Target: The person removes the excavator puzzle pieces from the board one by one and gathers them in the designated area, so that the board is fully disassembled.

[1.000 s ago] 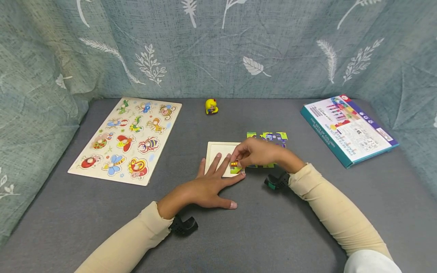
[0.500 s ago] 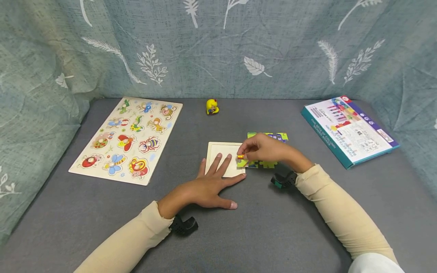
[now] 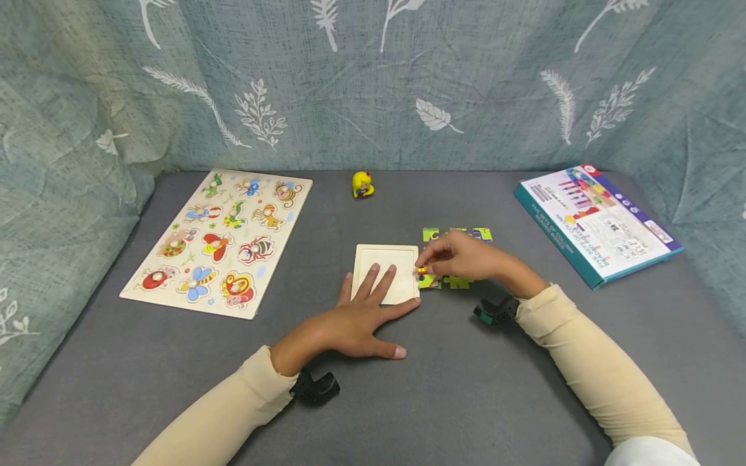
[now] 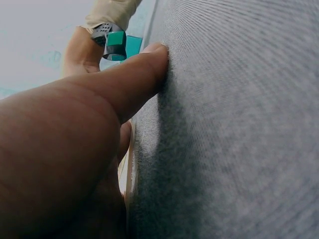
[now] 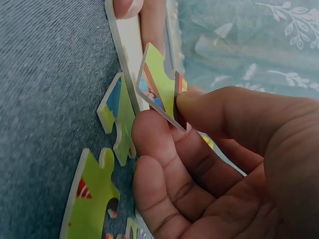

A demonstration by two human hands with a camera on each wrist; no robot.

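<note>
My left hand [image 3: 357, 329] rests with spread, straight fingers on a small square wooden puzzle tray [image 3: 403, 259]. The left wrist view has its thumb [image 4: 134, 74] against the grey cloth. Just right of the tray, my right hand [image 3: 463, 255] pinches a jigsaw piece [image 5: 160, 74] between thumb and fingers. This piece is green with a brown stripe and stands tilted in the right wrist view. Several other jigsaw pieces [image 3: 457, 283] in green and purple lie on the cloth under and around the right hand, which partly hides them.
A wooden insect peg board [image 3: 192, 249] lies at the left. At the back stands a small yellow figurine [image 3: 362, 184]. A teal-edged box [image 3: 600, 220] lies at the right. A patterned blue-green curtain [image 3: 373, 84] hangs behind the grey table cloth [image 3: 437, 388].
My right hand has moved right with the jigsaw piece, from over the tray's right part to the loose pieces beside it. My left hand has stayed in place.
</note>
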